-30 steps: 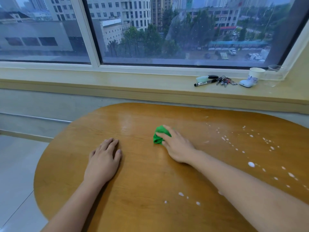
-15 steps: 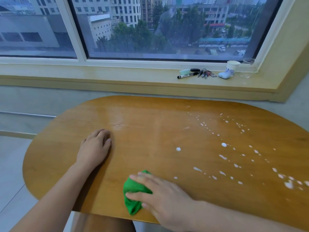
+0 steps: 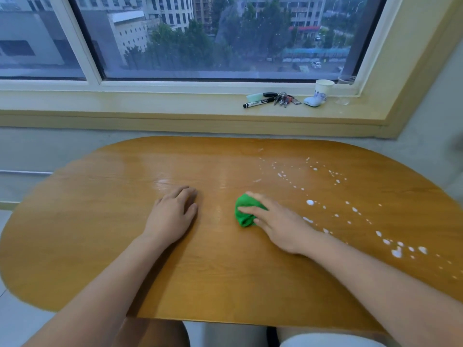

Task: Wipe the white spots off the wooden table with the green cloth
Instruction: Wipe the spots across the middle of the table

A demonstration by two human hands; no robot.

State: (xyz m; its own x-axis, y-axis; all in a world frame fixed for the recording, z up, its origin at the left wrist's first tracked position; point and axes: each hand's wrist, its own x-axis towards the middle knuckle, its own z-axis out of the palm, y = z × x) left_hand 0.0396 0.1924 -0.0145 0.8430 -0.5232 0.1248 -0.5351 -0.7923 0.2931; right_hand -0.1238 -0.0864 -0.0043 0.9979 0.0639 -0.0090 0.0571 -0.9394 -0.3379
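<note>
Sill (image 3: 175, 106): paper cup (image 3: 324, 89), contents hidden. Table (image 3: 100, 221): right hand (image 3: 280, 224) presses green cloth (image 3: 244, 215).

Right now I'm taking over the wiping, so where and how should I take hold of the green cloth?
Probably from above, palm down on its bunched top, as the right hand does now. The green cloth is a wadded lump on the table, with no loose corner showing, so fingers spread over it should press and slide it best.
</note>
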